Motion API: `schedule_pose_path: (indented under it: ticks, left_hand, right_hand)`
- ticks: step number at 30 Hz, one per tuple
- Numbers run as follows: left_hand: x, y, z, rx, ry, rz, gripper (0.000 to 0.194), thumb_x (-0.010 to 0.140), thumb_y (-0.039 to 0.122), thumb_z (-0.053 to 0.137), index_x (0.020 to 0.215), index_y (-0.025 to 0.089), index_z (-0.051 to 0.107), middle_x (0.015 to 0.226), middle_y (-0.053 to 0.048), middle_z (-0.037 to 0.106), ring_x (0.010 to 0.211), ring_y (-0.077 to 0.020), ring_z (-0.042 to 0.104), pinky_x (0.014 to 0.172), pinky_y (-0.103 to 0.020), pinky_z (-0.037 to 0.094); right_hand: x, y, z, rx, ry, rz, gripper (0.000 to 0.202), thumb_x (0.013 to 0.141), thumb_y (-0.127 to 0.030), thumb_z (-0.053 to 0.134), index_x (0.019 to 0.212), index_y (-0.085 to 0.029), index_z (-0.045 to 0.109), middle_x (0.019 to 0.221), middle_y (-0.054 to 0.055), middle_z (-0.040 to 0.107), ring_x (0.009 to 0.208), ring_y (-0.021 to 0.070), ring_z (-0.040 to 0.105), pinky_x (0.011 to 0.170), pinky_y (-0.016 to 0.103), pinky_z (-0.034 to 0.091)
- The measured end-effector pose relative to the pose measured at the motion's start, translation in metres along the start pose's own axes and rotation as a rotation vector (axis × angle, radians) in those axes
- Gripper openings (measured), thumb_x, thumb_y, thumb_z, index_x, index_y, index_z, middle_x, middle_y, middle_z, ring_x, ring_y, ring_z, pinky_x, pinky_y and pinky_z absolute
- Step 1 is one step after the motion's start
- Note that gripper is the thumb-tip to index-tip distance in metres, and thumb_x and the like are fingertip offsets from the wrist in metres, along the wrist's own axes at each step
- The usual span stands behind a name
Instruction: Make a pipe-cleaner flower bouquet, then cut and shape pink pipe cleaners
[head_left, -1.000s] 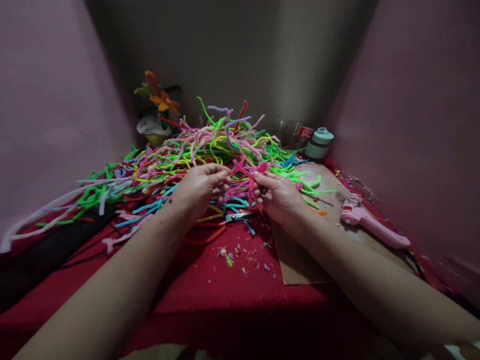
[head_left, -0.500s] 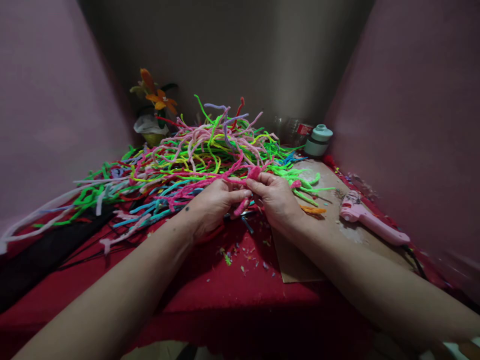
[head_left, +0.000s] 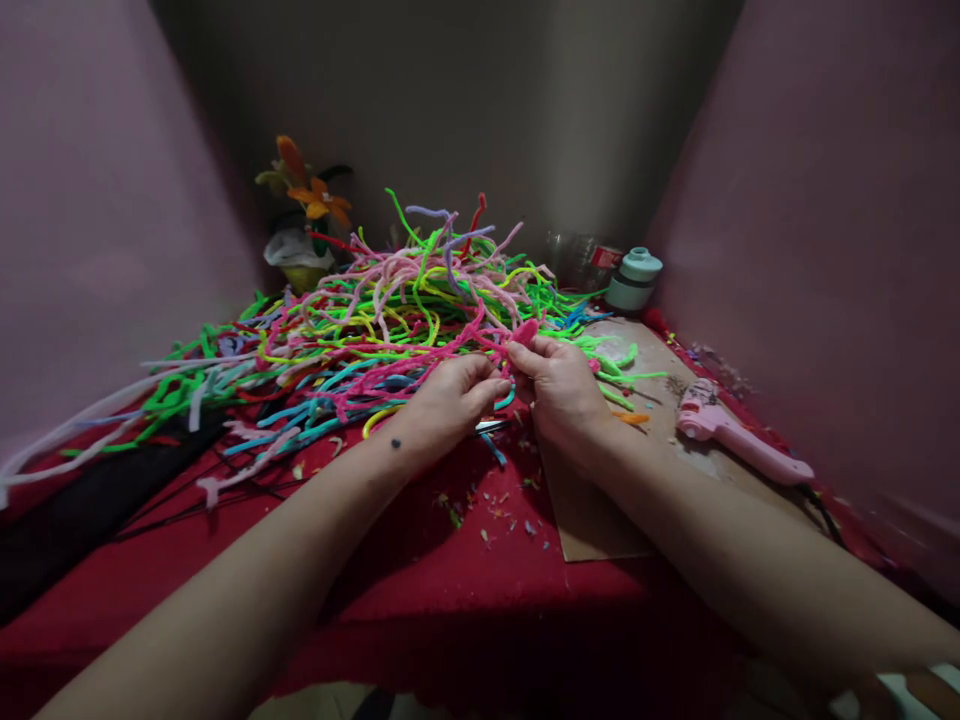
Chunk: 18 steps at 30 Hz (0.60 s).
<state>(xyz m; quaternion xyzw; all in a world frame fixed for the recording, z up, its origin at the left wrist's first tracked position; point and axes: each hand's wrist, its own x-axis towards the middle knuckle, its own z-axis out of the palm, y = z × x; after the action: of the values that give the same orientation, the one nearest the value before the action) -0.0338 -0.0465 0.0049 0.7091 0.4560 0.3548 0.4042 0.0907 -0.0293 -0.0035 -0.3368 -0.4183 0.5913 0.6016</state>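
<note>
My right hand [head_left: 562,385] pinches a bright pink fuzzy pipe cleaner [head_left: 527,331] between thumb and fingers; a looped part of it sticks up past the fingertips. Close beside it on the left, my left hand [head_left: 465,395] is closed, thumb against fingers. What lies inside its pinch is hidden. Just behind both hands rises a big heap of pipe cleaners [head_left: 397,290] in pink, green, yellow, blue and other colours. Under the fingers, a small shiny metal thing [head_left: 491,426] shows in part on the red cloth.
A pink hot glue gun [head_left: 742,435] rests on a brown board [head_left: 600,520] at the right. Behind the board stands a pale green bottle [head_left: 634,280]. An orange flower [head_left: 319,198] in a pot is at the back left. Small scraps [head_left: 510,515] litter the red cloth [head_left: 420,590].
The pink piece in my right hand has shifted slightly up and right, and more of it shows. The pink end below my left fingers is out of sight. My left wrist has turned a little.
</note>
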Motion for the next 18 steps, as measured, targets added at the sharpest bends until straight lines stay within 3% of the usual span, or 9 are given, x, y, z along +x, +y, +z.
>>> schedule_pose_path:
  ticks: [3,5,10,14,18]
  left_hand:
    - [0.003,-0.006,0.006,0.163,0.109,0.137,0.019,0.078,0.026,0.053,0.064,0.017,0.044,0.056,0.006,0.042,0.050,-0.0072,0.035,0.049,-0.022,0.028]
    - [0.002,-0.007,0.008,0.151,0.124,0.161,0.015,0.078,0.025,0.054,0.069,0.018,0.045,0.058,0.006,0.044,0.052,-0.0077,0.038,0.051,-0.022,0.030]
    - [-0.003,0.001,-0.003,-0.045,-0.081,0.008,0.021,0.075,0.035,0.059,0.079,0.017,0.051,0.061,0.004,0.052,0.052,-0.0096,0.048,0.050,-0.023,0.036]
    - [0.000,0.002,-0.013,-0.147,0.046,0.019,0.034,0.071,0.042,0.064,0.090,0.014,0.059,0.081,-0.002,0.062,0.065,-0.0113,0.054,0.057,-0.023,0.041]
    - [0.004,-0.005,-0.011,-0.339,0.055,-0.009,0.032,0.068,0.038,0.068,0.088,0.014,0.061,0.072,-0.001,0.063,0.059,-0.0110,0.054,0.056,-0.023,0.042]
  right_hand:
    - [0.002,0.001,0.000,0.017,0.046,0.045,0.021,0.066,-0.020,0.065,0.058,-0.016,0.046,0.045,-0.008,0.040,0.038,0.0040,0.033,0.039,0.019,0.026]
    - [0.003,0.002,-0.001,0.030,0.061,0.059,0.023,0.066,-0.020,0.065,0.057,-0.017,0.044,0.044,-0.008,0.037,0.038,0.0037,0.030,0.037,0.019,0.023]
    - [0.005,0.000,-0.003,0.024,0.062,0.039,0.023,0.064,-0.020,0.066,0.055,-0.017,0.045,0.043,-0.007,0.039,0.037,0.0042,0.031,0.037,0.020,0.020]
    - [0.003,0.001,-0.004,0.009,-0.002,0.064,0.021,0.061,-0.023,0.069,0.057,-0.016,0.050,0.045,-0.007,0.041,0.039,0.0047,0.033,0.037,0.020,0.022]
    - [0.000,0.005,-0.003,-0.003,-0.121,0.098,0.018,0.062,-0.027,0.069,0.062,-0.015,0.055,0.048,-0.005,0.045,0.041,0.0054,0.036,0.039,0.021,0.025]
